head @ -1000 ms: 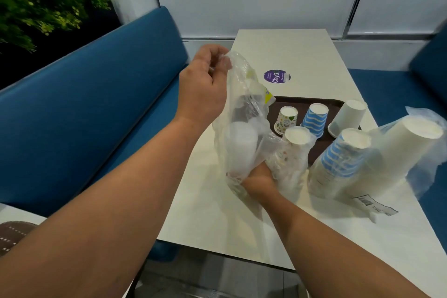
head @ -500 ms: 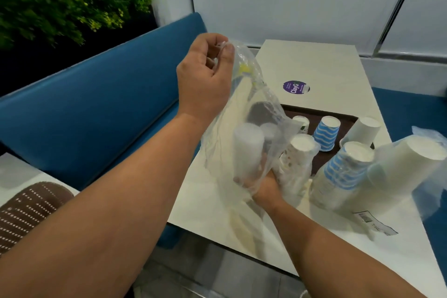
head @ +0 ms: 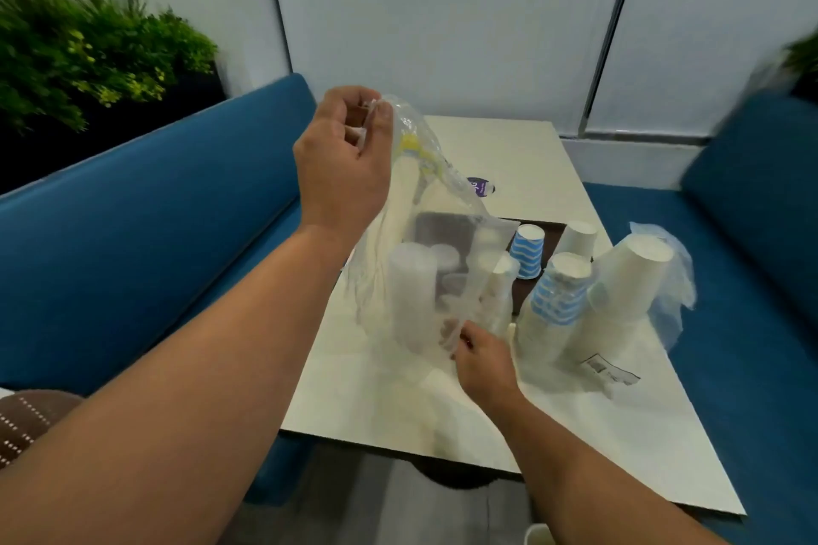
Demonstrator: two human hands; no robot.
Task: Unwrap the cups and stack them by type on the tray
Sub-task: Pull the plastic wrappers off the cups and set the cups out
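Pale desk (head: 398, 403) between blue benches. Clear plastic wrap (head: 425, 235), light, limp and slippery, hanging over it; best gripped at edges. Left hand (head: 341, 159) fingers pinching its top; right hand (head: 482, 356) fingers pinching its bottom. Behind the film, blurred cups, perhaps white; count unclear.

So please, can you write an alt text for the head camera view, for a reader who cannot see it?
A person's left hand lifts the top of a clear plastic bag of white cups above a cream table while the right hand pinches its bottom. Wrapped cup stacks stand beside a brown tray.
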